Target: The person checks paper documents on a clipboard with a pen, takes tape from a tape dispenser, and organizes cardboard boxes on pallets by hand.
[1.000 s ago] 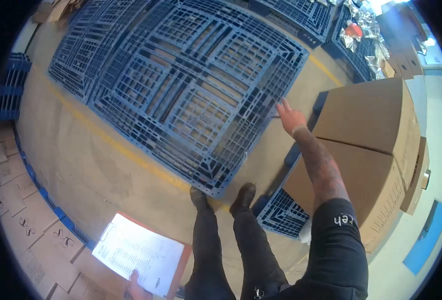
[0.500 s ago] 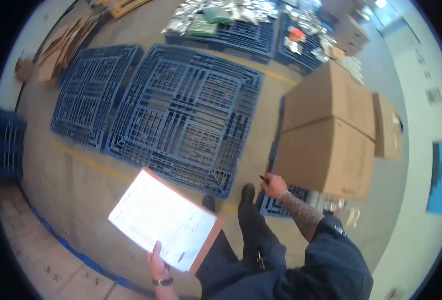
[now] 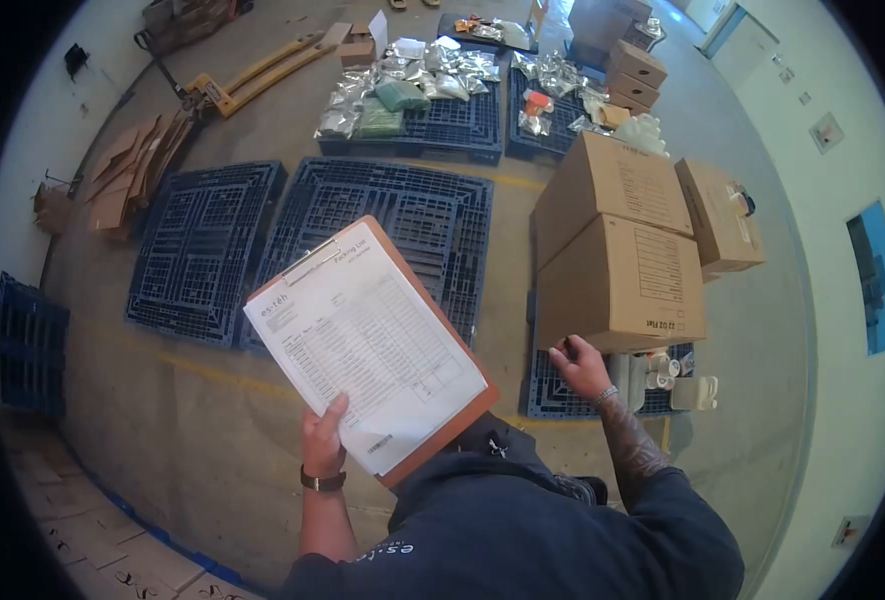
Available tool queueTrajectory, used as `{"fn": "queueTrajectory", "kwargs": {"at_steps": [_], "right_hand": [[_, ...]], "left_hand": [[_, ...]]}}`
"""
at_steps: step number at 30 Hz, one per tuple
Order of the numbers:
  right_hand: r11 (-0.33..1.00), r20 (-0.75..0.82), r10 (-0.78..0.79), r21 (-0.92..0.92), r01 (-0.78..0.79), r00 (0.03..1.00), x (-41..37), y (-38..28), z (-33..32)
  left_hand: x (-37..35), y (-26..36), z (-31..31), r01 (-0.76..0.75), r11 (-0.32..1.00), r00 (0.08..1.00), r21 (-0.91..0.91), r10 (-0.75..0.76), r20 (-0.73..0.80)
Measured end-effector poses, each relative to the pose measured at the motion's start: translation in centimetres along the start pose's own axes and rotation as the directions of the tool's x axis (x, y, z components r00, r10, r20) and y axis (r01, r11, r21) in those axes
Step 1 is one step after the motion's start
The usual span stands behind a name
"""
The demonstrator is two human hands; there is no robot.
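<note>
Left hand: the left hand [image 3: 322, 440] grips the lower edge of the clipboard [image 3: 367, 340], thumb on the paper and fingers behind the board.
Right hand: the right hand [image 3: 582, 365] has its fingers bent and touches the lower front corner of the nearest cardboard box [image 3: 617, 285]. I cannot tell if it pinches a pen.
Change: a second ago the clipboard hung low at the left and the right arm stretched toward the empty blue pallet [image 3: 392, 235]. Now the clipboard is raised to the middle of the view, and the right hand has come back to the box.
Meaning: the printed list now faces the person beside the stacked boxes, so it seems list and boxes are being compared.
Box place: on a blue pallet [image 3: 552, 395], to the right of the empty one.
</note>
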State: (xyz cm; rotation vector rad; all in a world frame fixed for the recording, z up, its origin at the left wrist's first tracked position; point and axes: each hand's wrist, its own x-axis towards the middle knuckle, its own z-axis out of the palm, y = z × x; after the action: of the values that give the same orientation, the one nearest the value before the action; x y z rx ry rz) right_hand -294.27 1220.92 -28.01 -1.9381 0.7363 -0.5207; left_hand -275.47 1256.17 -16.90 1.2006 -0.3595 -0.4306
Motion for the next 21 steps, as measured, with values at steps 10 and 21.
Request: {"fn": "queueTrajectory", "kwargs": {"at_steps": [10, 21], "right_hand": [[0.995, -0.015, -0.017, 0.101, 0.018, 1.000, -0.2, 1.5, 2.5], [0.987, -0.026, -0.128, 0.097, 0.130, 0.991, 3.0, -0.9, -0.7]], "left_hand": [[-1.7, 0.8, -1.0, -0.008, 0.994, 0.997, 0.109, 0.016, -0.072], [-2.4, 2.4, 1.3, -0.063, 0.995, 0.994, 0.083, 0.070, -0.084]]}}
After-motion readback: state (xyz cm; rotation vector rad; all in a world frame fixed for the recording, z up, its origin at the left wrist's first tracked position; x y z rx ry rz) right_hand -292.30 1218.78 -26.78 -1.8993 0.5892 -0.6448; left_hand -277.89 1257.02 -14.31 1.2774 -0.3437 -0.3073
